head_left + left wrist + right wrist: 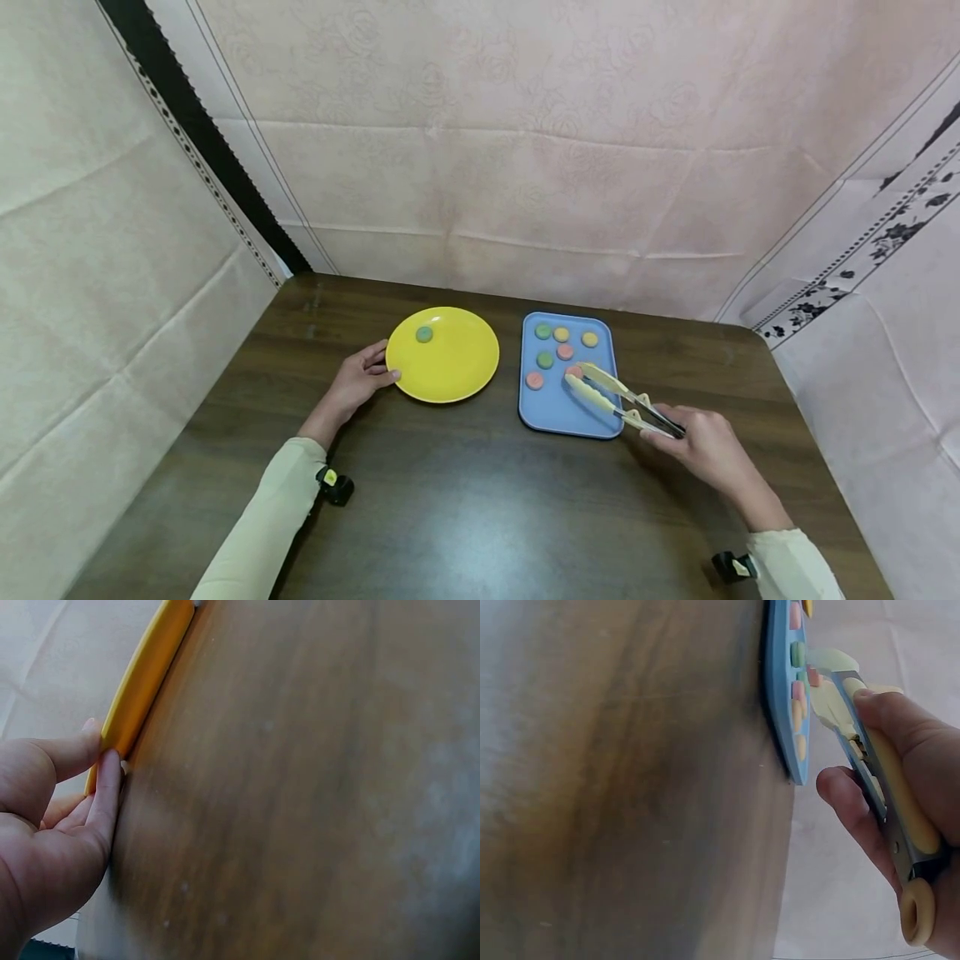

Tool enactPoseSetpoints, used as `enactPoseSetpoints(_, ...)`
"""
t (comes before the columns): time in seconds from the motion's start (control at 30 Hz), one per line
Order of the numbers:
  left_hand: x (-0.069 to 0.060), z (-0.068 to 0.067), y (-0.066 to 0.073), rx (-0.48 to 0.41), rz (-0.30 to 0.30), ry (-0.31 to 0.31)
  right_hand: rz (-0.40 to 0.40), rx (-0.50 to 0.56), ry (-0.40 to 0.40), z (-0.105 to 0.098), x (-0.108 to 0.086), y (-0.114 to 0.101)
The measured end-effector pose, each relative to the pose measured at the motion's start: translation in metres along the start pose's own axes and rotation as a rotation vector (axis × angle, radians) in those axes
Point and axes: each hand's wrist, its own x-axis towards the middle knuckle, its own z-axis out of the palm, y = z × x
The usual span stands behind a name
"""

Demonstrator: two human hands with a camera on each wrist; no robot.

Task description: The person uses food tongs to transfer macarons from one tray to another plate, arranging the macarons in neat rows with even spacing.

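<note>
At the left of the head view, my left hand (362, 382) pinches the rim of a yellow plate (450, 367). In the left wrist view the thumb is on one side of the plate's edge (146, 682) and fingers on the other. One small green disc (424, 334) lies on the plate. My right hand (708, 446) grips cream-tipped tongs (626, 398), whose handles also show in the right wrist view (889, 787). The tong tips are apart over a blue tray (558, 417), at a pink disc (573, 372); whether they touch it, I cannot tell.
Several more discs lie on the tray, among them a green one (544, 360), a yellow one (590, 339) and another pink one (534, 381). Plate and tray stand apart near the far edge of the brown wooden table (420, 483). Pale cloth (480, 192) hangs behind.
</note>
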Motion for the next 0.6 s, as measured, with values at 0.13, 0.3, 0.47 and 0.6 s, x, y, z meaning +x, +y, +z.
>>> enactPoseSetpoints(0.13, -0.001, 0.000, 0.002, -0.002, 0.005, -0.001, -0.012, -0.012, 0.008, -0.008, 0.008, -0.007)
enactPoseSetpoints(0.3, -0.004, -0.001, 0.006, -0.018, -0.007, -0.009, -0.084, -0.017, 0.044, -0.018, 0.024, -0.016)
enactPoseSetpoints(0.47, -0.005, -0.001, 0.013, -0.023, -0.030, -0.021, -0.122, -0.002, 0.037, -0.026, 0.045, -0.028)
enactPoseSetpoints(0.6, -0.003, -0.001, 0.011, -0.020, -0.034, -0.016, -0.131, 0.018, 0.012, -0.028, 0.060, -0.040)
